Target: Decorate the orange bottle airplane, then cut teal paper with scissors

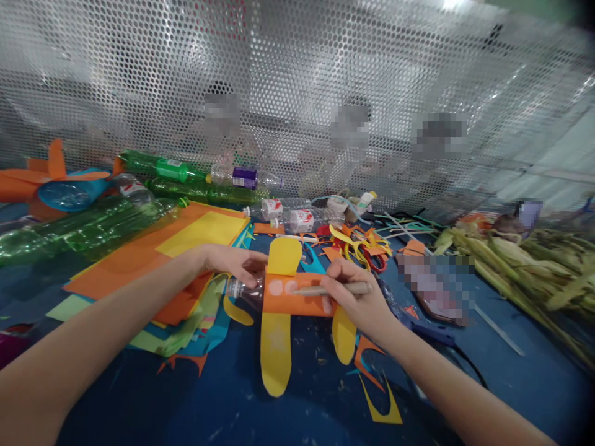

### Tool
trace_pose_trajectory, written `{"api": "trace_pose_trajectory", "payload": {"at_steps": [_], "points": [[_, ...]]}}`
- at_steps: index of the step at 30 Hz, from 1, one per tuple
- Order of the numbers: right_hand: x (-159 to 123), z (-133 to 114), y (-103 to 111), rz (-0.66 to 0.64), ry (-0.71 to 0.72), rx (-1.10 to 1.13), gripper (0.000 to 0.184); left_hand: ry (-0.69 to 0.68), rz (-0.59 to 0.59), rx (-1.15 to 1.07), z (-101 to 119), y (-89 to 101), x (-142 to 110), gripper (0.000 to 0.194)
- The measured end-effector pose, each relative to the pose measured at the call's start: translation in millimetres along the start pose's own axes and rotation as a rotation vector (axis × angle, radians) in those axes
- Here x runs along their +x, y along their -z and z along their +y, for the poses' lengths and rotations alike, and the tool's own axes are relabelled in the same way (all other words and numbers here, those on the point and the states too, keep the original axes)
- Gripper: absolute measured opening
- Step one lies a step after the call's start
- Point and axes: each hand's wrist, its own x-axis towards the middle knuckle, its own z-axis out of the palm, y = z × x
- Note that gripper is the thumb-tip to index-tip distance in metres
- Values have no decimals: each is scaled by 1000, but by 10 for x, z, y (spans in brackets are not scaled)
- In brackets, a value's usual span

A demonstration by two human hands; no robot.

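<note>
Right hand [348, 291] pinches a pen [332, 288], tip at the pale circles on the orange-wrapped bottle [304, 303], which lies sideways on the blue tabletop [186, 409]. Left hand [235, 263], fingers loosely curled, rests at its clear neck, apparently steadying it against the strokes.

A craft workspace — blue table [162, 402] with coloured paper [139, 248], paper scraps [381, 402], plastic bottles [116, 223].

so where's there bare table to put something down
Bare blue table shows nearest you, between the left forearm and long yellow wing; a smaller, flecked patch lies between that wing and the yellow scrap. Farther back, scraps and bottles crowd it.
</note>
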Motion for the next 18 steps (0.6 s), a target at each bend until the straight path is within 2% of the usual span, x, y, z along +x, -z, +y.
{"api": "trace_pose_trajectory", "payload": {"at_steps": [9,18], "points": [[-18,44,0,-67,-23,37,19,29,-19,-64,12,-7,2,84],[-16,44,10,-47,-25,-13,18,25,-21,-137,-22,-4,4,85]]}}
